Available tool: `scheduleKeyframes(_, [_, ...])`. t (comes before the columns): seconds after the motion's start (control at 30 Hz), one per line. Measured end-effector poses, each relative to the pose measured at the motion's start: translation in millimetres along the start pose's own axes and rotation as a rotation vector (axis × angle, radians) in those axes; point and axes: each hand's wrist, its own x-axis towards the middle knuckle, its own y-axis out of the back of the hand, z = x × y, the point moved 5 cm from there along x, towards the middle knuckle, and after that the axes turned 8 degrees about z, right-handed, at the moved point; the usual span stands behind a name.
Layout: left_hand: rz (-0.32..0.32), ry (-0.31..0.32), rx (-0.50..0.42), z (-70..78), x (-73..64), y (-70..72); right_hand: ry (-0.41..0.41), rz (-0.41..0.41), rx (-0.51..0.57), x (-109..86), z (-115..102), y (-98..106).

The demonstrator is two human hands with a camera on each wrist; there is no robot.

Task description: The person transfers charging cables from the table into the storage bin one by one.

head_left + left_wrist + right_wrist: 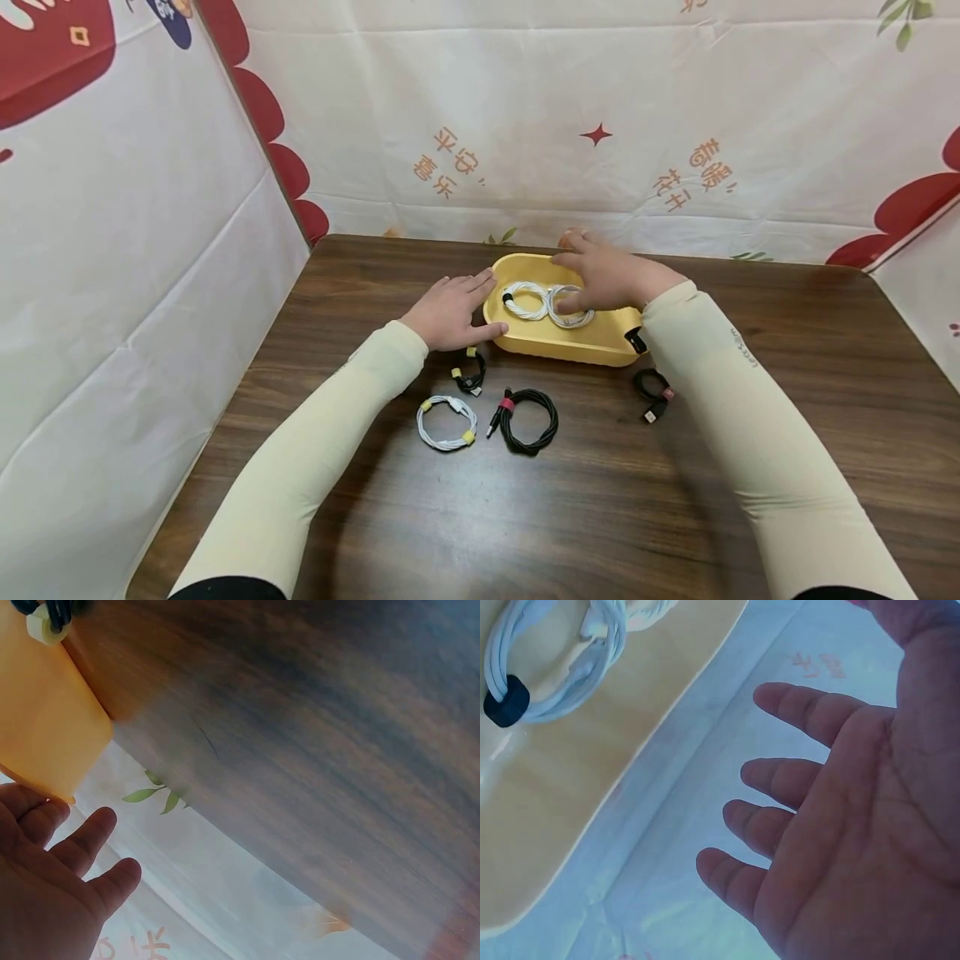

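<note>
Straight fingers of my left hand (453, 310) rest against the left side of a yellow plastic tray (562, 350), with the thumb at its near left corner. Inside the tray lie two coiled white cables (517, 312), side by side; a black band (507, 701) wraps one coil in the right wrist view. Over the tray's right part, my right hand (611, 277) is spread and holds nothing; it partly hides the right coil. A small black item (635, 340) sits at the tray's right end, its kind unclear.
On the brown wooden table (465, 533), nearer than the tray, lie a white coiled cable (422, 429) with yellow ties, a black coiled cable (552, 423) with a red tie, and a smaller black cable (482, 367) with yellow ties. Another black cable (655, 410) lies right.
</note>
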Motion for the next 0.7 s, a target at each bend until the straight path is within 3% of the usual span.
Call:
scheduleKeyframes(0.3, [0.008,-0.002,0.0,1.7,-0.5,-1.4,0.038,0.101,-0.031,-34.0,-15,-12])
scheduleKeyframes(0.7, [0.001,0.004,0.003,0.8,-0.3,-2.6,0.073,0.173,-0.079,-66.7,-37,-44])
